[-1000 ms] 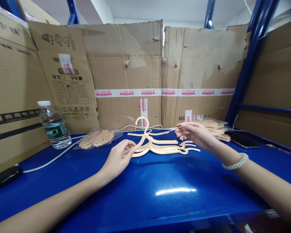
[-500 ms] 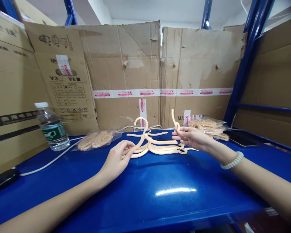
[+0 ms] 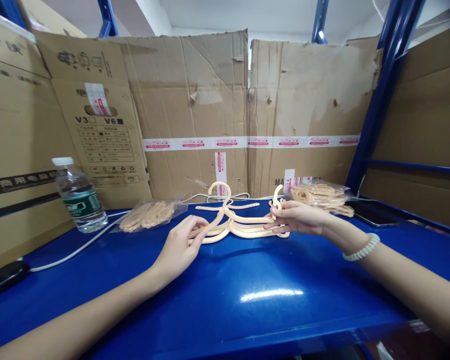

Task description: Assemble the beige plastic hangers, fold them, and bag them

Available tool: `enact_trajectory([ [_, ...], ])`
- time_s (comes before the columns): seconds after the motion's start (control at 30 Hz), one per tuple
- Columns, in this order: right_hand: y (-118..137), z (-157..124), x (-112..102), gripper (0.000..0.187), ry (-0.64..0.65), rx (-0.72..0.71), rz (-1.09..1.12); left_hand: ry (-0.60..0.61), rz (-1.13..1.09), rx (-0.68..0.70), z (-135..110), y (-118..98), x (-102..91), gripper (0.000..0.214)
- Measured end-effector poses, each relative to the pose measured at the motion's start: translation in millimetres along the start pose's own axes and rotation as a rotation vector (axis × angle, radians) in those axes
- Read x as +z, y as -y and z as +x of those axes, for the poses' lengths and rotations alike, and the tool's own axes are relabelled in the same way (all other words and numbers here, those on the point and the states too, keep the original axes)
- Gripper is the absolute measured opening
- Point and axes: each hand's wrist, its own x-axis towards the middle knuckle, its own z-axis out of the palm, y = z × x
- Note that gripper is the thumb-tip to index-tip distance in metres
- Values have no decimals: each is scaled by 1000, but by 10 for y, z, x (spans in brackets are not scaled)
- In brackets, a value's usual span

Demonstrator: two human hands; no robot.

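Note:
My left hand (image 3: 183,241) pinches the left arm of a cream clothes hanger (image 3: 247,219), raised above the table with its hook upward. At the hanger's right end, my right hand (image 3: 298,216) grips a small curved cream end piece (image 3: 276,196). The piece meets or overlaps the tip of the hanger's arm; my fingers hide whether they are joined. Beneath and behind it lie several more cream hangers (image 3: 243,233) in a stack, partly covered by my hands.
A plastic bag of cream pieces (image 3: 148,216) lies on the left of the blue table (image 3: 225,305), another bag (image 3: 318,194) on the right. Beside that is a phone (image 3: 373,215). A water bottle (image 3: 80,200), white cable (image 3: 73,257) and black device (image 3: 6,276) stand left. Cardboard (image 3: 187,110) walls the back.
My right hand has brought the curved piece down and left to the hanger's right end, turning it on the way. The left hand stays almost still with the hanger.

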Motion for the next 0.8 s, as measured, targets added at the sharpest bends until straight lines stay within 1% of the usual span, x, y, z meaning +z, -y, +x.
enact_trajectory([
  [0.17, -3, 9, -2, 16, 33, 30, 14, -2, 22, 28, 2, -4, -1, 8],
  [0.23, -5, 17, 6, 14, 25, 31, 13, -9, 27, 48, 3, -9, -1, 8],
  [0.37, -23, 35, 44, 15, -50, 7, 11, -18, 42, 110, -3, -31, -3, 9],
  [0.5, -42, 47, 102, 17, -136, 12, -10, -14, 52, 160, -18, -53, -7, 10],
  [0.67, -54, 49, 149, 20, -194, -36, -17, -10, 52, 166, -18, -58, -3, 11],
  [0.8, -78, 67, 135, 22, -224, -77, -17, -4, 53, 159, -17, -60, 4, 11],
])
